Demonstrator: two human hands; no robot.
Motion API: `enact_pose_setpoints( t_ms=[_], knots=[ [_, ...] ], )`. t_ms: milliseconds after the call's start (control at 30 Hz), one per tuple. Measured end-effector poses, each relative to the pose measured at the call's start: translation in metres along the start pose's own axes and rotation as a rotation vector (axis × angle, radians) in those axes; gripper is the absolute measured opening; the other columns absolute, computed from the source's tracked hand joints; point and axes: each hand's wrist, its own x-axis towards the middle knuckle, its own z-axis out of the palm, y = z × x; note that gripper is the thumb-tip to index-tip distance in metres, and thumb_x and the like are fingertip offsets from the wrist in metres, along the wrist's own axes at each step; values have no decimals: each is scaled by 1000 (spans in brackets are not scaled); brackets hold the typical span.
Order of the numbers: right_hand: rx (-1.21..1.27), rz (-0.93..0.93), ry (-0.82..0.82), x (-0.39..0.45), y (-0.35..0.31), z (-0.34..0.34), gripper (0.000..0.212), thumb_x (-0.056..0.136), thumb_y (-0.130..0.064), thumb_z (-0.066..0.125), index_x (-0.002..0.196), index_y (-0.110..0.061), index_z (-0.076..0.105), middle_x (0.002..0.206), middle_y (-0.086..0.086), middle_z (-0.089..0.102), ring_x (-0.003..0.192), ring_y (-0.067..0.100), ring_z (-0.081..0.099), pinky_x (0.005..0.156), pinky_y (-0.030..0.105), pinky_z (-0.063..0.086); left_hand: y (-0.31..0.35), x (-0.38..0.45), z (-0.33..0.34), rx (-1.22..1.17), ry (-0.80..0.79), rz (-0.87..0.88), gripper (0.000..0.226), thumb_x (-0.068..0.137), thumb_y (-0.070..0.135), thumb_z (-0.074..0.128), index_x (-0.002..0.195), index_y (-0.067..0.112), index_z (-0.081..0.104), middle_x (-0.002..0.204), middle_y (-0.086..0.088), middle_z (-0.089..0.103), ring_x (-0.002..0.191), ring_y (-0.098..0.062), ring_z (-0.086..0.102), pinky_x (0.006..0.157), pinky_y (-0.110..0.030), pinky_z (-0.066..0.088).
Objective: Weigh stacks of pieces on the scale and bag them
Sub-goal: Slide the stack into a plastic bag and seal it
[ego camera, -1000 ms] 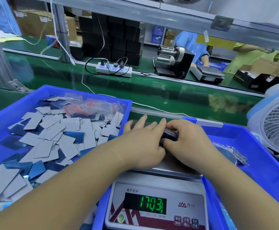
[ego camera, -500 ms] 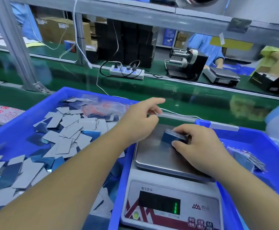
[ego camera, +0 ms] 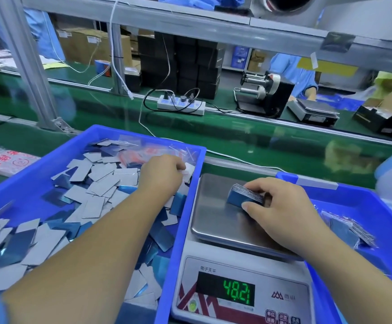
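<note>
The right hand [ego camera: 283,206] rests on the scale [ego camera: 241,272] pan, its thumb and fingers [ego camera: 254,183] curled round a squared stack [ego camera: 241,195] of blue pieces that sits on the steel pan, toward its far right. The readout shows 48.21, but with the hand's weight partly on the stack that figure is probably not to be trusted.

The left hand [ego camera: 161,175] reaches into the far right corner of the left bin [ego camera: 181,230], fingers curled down among the clear bags [ego camera: 153,152] and loose pieces [ego camera: 97,183]; it seems to pinch something white there, though whether bag or piece cannot be told.

To do this step well, the person should let go of the stack wholly and keep the wrist off the pan, so the number settles before it is read. The stack should lie flat, clear of the pan's edge and of the bin walls. The left hand would do best to take a single bag by its mouth, so the stack can slide in square without fanning. Bagged stacks [ego camera: 349,228] lie in the right bin [ego camera: 377,206].
</note>
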Motion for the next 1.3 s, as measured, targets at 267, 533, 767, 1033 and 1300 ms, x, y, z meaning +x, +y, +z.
enact_pose_setpoints(
  t_ms=[267, 533, 767, 1033, 1300],
  knots=[
    [816, 253, -73, 2, -1, -6, 18, 82, -7, 74, 87, -25, 74, 65, -9, 63, 49, 9, 45, 48, 16, 37, 44, -17, -37, -1002, 100, 29, 15, 85, 7, 71, 77, 19, 68, 67, 10, 70, 59, -5, 64, 49, -17, 46],
    [1395, 333, -283, -1, -14, 2, 32, 71, -9, 69, 103, -4, 71, 105, 17, 67, 49, 12, 39, 48, 21, 37, 77, -45, -41, -1704, -274, -6, 23, 89, -12, 60, 98, 9, 60, 76, -3, 59, 83, -27, 68, 64, -23, 56],
    [1505, 274, 4, 6, -10, -5, 16, 75, -10, 67, 89, -14, 73, 76, 1, 58, 50, 10, 40, 47, 20, 37, 78, -50, -39, -1539, -414, 139, 19, 79, 2, 68, 92, 17, 65, 74, 5, 64, 77, -13, 67, 70, -26, 43],
    [1285, 174, 187, 4, -6, -18, 24, 74, -13, 69, 98, -9, 69, 80, 5, 59, 51, 13, 41, 49, 21, 38, 79, -58, -41, -1101, -462, 316, 27, 74, 5, 56, 92, 21, 67, 73, 9, 67, 58, -6, 53, 57, -14, 40],
    [1108, 63, 205, 0, -11, -15, 18, 78, -13, 66, 89, -23, 76, 69, -1, 61, 51, 13, 42, 50, 23, 39, 76, -56, -40, -899, -463, 390, 17, 82, 21, 77, 70, 33, 73, 64, 16, 64, 61, 1, 55, 62, -13, 44]
  ],
)
